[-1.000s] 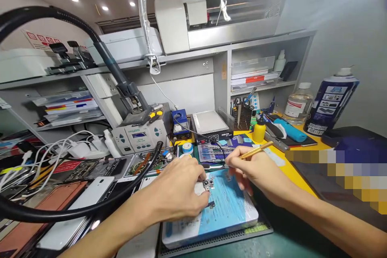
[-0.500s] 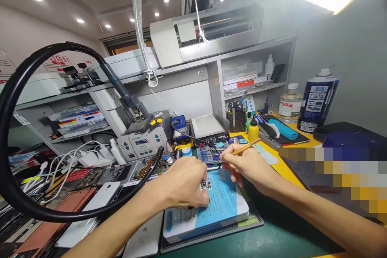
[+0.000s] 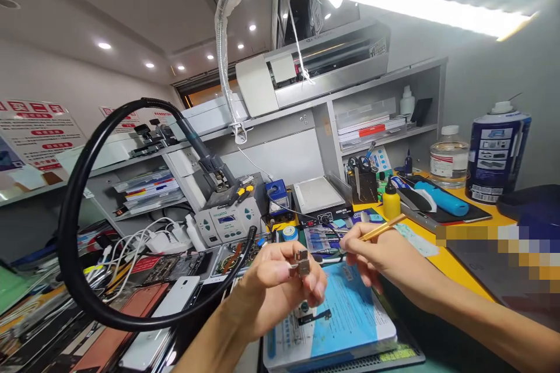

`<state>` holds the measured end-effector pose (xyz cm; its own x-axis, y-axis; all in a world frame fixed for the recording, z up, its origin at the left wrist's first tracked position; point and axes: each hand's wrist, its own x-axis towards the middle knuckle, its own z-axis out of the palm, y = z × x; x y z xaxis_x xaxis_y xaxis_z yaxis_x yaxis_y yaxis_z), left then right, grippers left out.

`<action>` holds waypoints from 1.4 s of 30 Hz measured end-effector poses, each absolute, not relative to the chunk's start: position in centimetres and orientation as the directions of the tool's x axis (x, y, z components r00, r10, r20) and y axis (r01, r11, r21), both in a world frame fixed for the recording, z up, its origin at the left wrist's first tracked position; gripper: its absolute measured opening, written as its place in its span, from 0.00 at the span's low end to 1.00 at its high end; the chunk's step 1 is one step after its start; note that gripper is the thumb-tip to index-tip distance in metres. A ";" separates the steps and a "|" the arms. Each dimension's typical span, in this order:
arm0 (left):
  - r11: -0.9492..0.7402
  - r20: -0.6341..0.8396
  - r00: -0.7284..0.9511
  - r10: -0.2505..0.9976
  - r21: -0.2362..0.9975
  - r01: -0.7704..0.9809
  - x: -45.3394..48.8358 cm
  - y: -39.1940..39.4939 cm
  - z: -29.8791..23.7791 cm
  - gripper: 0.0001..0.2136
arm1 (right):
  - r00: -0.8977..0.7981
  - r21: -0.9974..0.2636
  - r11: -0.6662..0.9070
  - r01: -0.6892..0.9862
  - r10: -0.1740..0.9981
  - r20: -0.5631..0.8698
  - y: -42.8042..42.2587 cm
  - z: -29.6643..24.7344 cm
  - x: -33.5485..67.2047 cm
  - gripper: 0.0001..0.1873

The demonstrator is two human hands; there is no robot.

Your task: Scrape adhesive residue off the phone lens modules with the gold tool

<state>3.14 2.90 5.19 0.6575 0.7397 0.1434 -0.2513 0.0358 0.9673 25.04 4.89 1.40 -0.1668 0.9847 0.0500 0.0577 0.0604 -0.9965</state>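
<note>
1. Head view: small two-block metal module [image 3: 303,266] is pinched by left hand [image 3: 275,294], raised above far-left part of blue-and-white printed pack [image 3: 365,317]; longer axis reads near-upright.
2. Head view: slim gold tool [image 3: 383,227] is gripped by right hand [image 3: 377,249] at pack's far-right corner, right of module, not touching it. Nearer to module: left.

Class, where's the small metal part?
The small metal part is in the left hand, slightly right of the head view's lower centre, near the blue-topped block.
</note>
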 end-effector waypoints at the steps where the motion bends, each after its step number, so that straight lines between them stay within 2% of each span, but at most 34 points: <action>1: 0.080 0.159 0.666 0.729 0.946 -0.314 3.3 2.6 5.0 0.17 | -0.168 -0.996 0.067 0.053 0.984 0.057 4.9 1.3 25.0 0.09; 7: 0.254 0.192 0.684 0.704 0.831 -0.495 3.8 1.6 3.9 0.15 | -0.168 -0.996 0.072 0.046 0.984 0.063 5.1 1.1 24.9 0.10; 14: 0.264 0.160 0.660 0.734 0.828 -0.494 3.9 1.4 3.5 0.15 | -0.167 -0.997 0.071 0.031 0.984 0.065 5.0 1.4 24.8 0.10; 19: 0.085 0.127 0.578 0.806 0.942 -0.326 3.6 2.0 3.7 0.17 | -0.181 -0.998 0.056 0.007 0.982 0.054 5.1 1.3 24.9 0.10; 23: -0.192 0.172 0.451 0.876 0.981 -0.002 2.9 2.9 3.6 0.14 | -0.246 -0.999 0.019 -0.025 0.969 0.025 5.1 1.2 24.9 0.13; 25: -0.371 0.278 0.381 0.882 0.907 0.197 2.7 3.2 3.5 0.10 | -0.303 -0.999 -0.008 -0.052 0.953 0.008 5.0 1.0 24.8 0.16; 27: -0.545 0.431 0.353 0.830 0.760 0.354 2.7 3.5 3.3 0.08 | -0.359 -0.995 -0.041 -0.090 0.933 -0.006 4.9 0.9 24.7 0.18; 31: -0.761 0.638 0.434 0.636 0.424 0.491 3.1 3.9 2.8 0.08 | -0.453 -0.973 -0.116 -0.201 0.891 -0.013 4.5 1.2 24.6 0.16; 34: -0.818 0.693 0.500 0.519 0.233 0.526 3.5 4.1 2.5 0.08 | -0.499 -0.943 -0.189 -0.274 0.866 -0.028 4.4 1.6 24.8 0.13; 36: -0.830 0.714 0.522 0.467 0.150 0.538 3.7 4.1 2.4 0.08 | -0.521 -0.924 -0.229 -0.305 0.853 -0.039 4.4 1.6 24.9 0.13; 42: -0.825 0.731 0.536 0.422 0.065 0.561 4.4 4.1 2.6 0.09 | -0.545 -0.886 -0.299 -0.354 0.836 -0.065 4.7 0.9 25.1 0.13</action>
